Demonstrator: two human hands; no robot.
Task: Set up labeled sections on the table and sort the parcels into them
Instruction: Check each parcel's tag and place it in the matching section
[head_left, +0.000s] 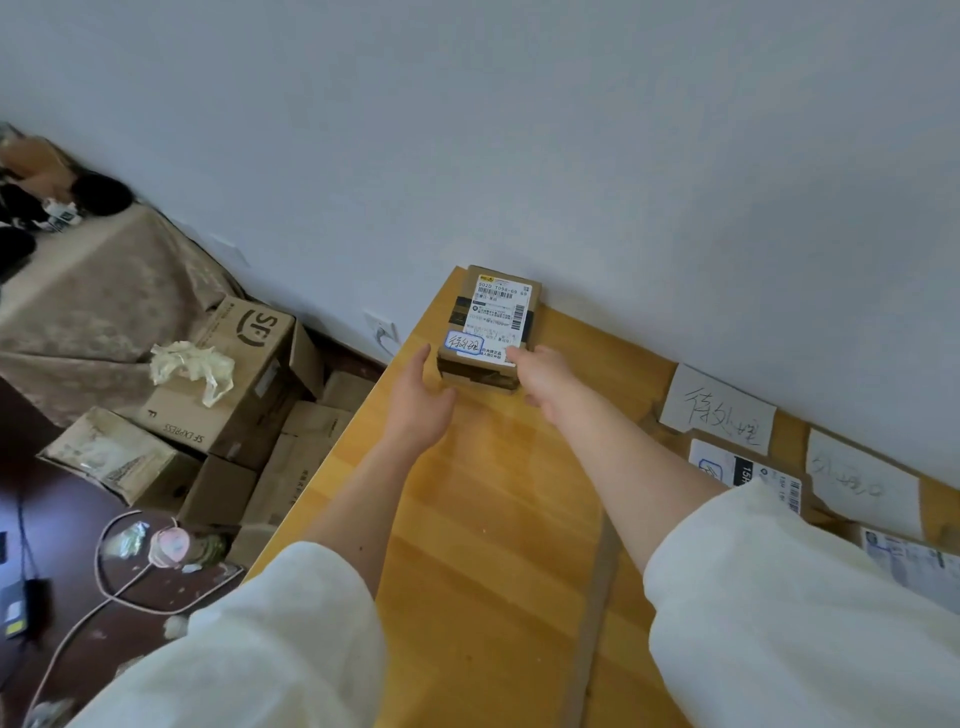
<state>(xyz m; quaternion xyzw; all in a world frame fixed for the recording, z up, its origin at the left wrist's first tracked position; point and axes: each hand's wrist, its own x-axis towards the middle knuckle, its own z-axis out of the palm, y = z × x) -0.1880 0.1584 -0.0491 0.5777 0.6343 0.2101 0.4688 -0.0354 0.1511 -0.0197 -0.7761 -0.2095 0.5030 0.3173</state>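
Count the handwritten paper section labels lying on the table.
2. One paper label lies by the wall right of the small parcel; the second paper label lies further right. More may lie outside the frame.

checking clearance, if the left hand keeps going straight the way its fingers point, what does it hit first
Probably the near left edge of the cardboard parcel on the table; the left hand is open just short of it. Beyond stands the wall. Depth is uncertain.
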